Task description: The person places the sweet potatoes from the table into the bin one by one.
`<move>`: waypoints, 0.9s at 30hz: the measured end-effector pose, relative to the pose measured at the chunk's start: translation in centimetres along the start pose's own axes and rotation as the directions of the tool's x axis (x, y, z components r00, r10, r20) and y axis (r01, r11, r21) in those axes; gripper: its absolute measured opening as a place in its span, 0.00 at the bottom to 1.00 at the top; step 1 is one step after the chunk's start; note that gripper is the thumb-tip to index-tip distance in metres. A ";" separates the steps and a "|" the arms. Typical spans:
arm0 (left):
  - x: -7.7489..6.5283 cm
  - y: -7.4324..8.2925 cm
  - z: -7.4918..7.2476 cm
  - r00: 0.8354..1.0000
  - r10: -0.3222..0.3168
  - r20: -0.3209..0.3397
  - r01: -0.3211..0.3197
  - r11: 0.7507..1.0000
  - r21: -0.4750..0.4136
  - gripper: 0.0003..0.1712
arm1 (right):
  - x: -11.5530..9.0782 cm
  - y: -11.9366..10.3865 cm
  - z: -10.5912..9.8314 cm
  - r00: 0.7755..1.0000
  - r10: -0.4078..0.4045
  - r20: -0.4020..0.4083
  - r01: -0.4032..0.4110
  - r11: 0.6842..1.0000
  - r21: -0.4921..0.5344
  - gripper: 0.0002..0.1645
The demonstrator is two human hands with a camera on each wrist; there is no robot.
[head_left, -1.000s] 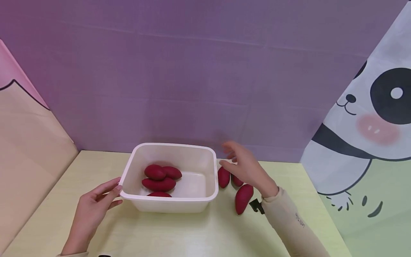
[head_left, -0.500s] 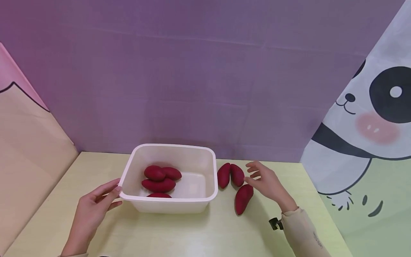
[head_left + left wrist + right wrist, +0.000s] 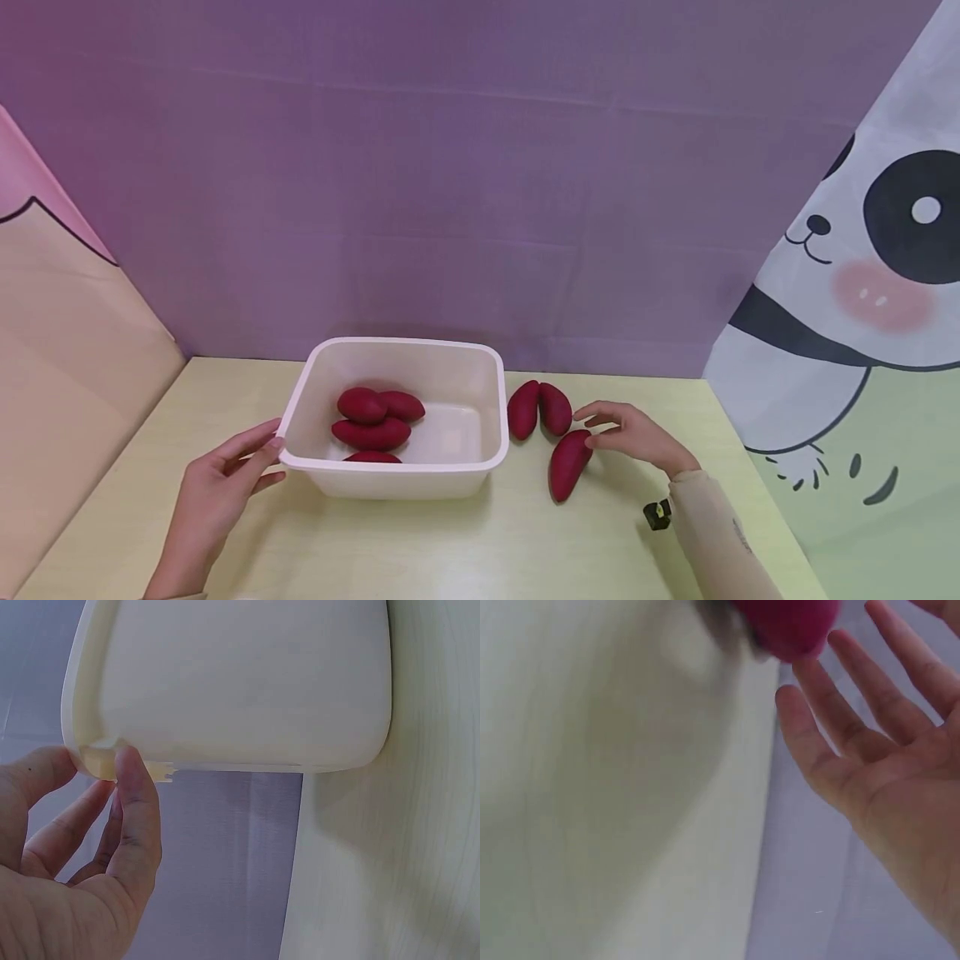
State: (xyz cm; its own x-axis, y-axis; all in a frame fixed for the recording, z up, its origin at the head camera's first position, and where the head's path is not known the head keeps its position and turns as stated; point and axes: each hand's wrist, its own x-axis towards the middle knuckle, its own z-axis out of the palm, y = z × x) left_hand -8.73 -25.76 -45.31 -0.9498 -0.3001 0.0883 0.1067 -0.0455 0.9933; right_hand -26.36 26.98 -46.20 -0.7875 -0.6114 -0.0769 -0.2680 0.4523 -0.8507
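A white plastic basin stands on the table with several dark red sweet potatoes inside. My left hand pinches its left rim between thumb and fingers; in the left wrist view the fingers hold the rim's corner. To the right of the basin lie two sweet potatoes side by side, a left one and a right one. Nearer to me is a third sweet potato. My right hand hovers at its upper end, fingers extended and apart. Whether the thumb touches it, I cannot tell.
The pale wooden table ends at a purple backdrop just behind the basin. A panda-printed panel rises on the right and a beige panel on the left. A small black device sits by the right sleeve.
My right hand has drawn back to the right from beside the basin's rim, then lowered toward the nearest sweet potato. The left hand and basin stay put.
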 end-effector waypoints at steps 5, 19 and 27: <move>-0.2 0.0 0.0 1.000 -0.003 0.002 0.003 1.000 0.024 0.23 | 0.5 1.4 -0.1 0.997 -0.013 0.079 0.008 0.998 0.064 0.23; -0.2 0.2 0.0 1.000 0.009 0.007 -0.009 0.999 0.035 0.23 | 0.4 2.7 -0.1 0.983 -0.009 0.183 -0.001 0.998 0.058 0.26; -0.4 0.3 0.1 1.000 0.007 0.005 -0.007 0.999 0.044 0.23 | -0.3 2.9 -0.2 0.978 0.004 0.206 -0.020 0.997 0.078 0.25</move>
State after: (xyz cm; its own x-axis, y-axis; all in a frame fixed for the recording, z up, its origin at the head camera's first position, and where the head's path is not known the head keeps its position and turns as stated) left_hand -8.32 -25.59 -45.00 -0.9504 -0.2960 0.0957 0.1007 -0.0018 0.9949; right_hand -26.98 28.61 -48.50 -0.6570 -0.7307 -0.1858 -0.2079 0.4125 -0.8869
